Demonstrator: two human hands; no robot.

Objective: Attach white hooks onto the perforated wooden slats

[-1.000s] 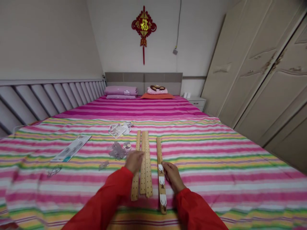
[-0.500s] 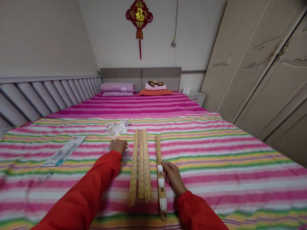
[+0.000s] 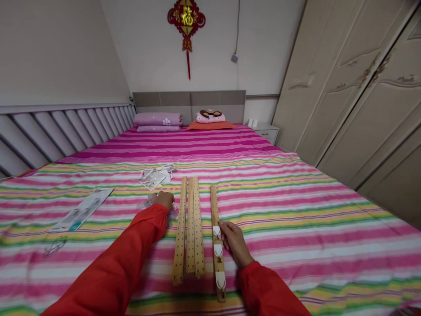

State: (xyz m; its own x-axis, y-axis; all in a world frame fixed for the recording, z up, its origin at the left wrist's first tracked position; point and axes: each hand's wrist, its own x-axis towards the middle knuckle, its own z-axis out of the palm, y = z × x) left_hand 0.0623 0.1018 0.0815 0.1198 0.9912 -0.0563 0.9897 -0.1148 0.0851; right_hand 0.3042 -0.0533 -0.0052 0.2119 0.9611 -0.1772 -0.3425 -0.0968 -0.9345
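My left hand (image 3: 163, 199) reaches forward onto a small pile of clear plastic hooks (image 3: 149, 203) on the striped bedspread; its fingers are curled down over them. My right hand (image 3: 232, 239) rests against the right side of a single perforated wooden strip (image 3: 215, 228), fingers curled at its edge. That strip carries three white hooks (image 3: 217, 250) near its close end. A bundle of three more wooden strips (image 3: 190, 224) lies just left of it, parallel. Both arms wear red sleeves.
Clear packets (image 3: 154, 177) lie beyond the hook pile. A long card package (image 3: 82, 210) and a loose clear hook (image 3: 54, 246) sit on the left. Pillows (image 3: 158, 119) and a headboard are at the far end, a nightstand (image 3: 265, 131) and a wardrobe (image 3: 355, 96) on the right.
My left hand moved from the wooden strips forward and left onto the hook pile and has stayed there. My right hand stays by the single strip. The camera tilted slightly.
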